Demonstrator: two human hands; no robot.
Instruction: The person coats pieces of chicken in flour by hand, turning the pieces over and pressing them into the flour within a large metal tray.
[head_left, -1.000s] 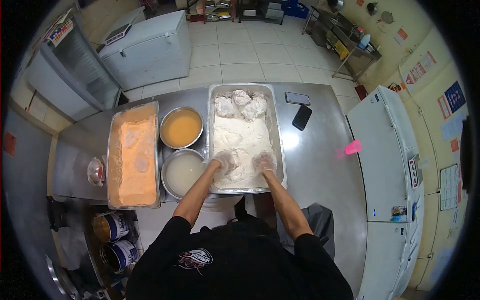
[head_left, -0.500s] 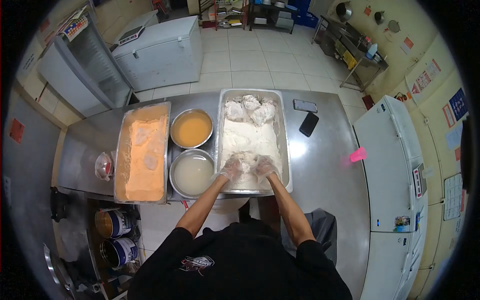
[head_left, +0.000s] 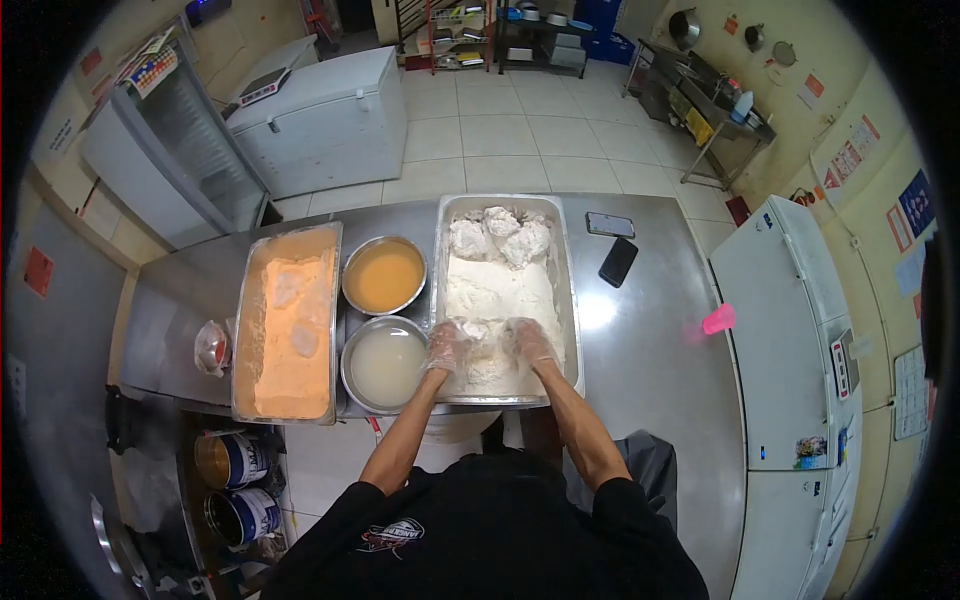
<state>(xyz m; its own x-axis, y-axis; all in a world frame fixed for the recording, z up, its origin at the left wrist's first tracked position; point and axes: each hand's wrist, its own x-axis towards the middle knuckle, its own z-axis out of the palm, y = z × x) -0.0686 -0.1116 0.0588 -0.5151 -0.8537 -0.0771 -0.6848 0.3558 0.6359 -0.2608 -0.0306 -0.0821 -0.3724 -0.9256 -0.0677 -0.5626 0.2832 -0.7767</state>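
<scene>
In the head view, both my hands wear clear plastic gloves and are in the near end of a metal tray (head_left: 574, 300) of white flour (head_left: 500, 294). My left hand (head_left: 446, 348) is at the left side, its fingers loosely spread by the tray wall. My right hand (head_left: 532, 342) is opposite it, fingers apart and pointing inward. Between them lies a heaped, flour-covered mound (head_left: 490, 368); anything inside it is hidden by flour. Several lumpy flour-coated pieces (head_left: 500, 238) sit together at the tray's far end.
Left of the tray stand a bowl of orange liquid (head_left: 385, 275), a bowl of cloudy liquid (head_left: 388, 366) and a tray of orange powder (head_left: 290, 385). Two phones (head_left: 619, 262) and a pink cup (head_left: 718, 319) are on the steel table (head_left: 660, 370) to the right.
My hands have moved apart from close together around a floury lump. The left has shifted left toward the tray wall, and a mound of flour now shows between them.
</scene>
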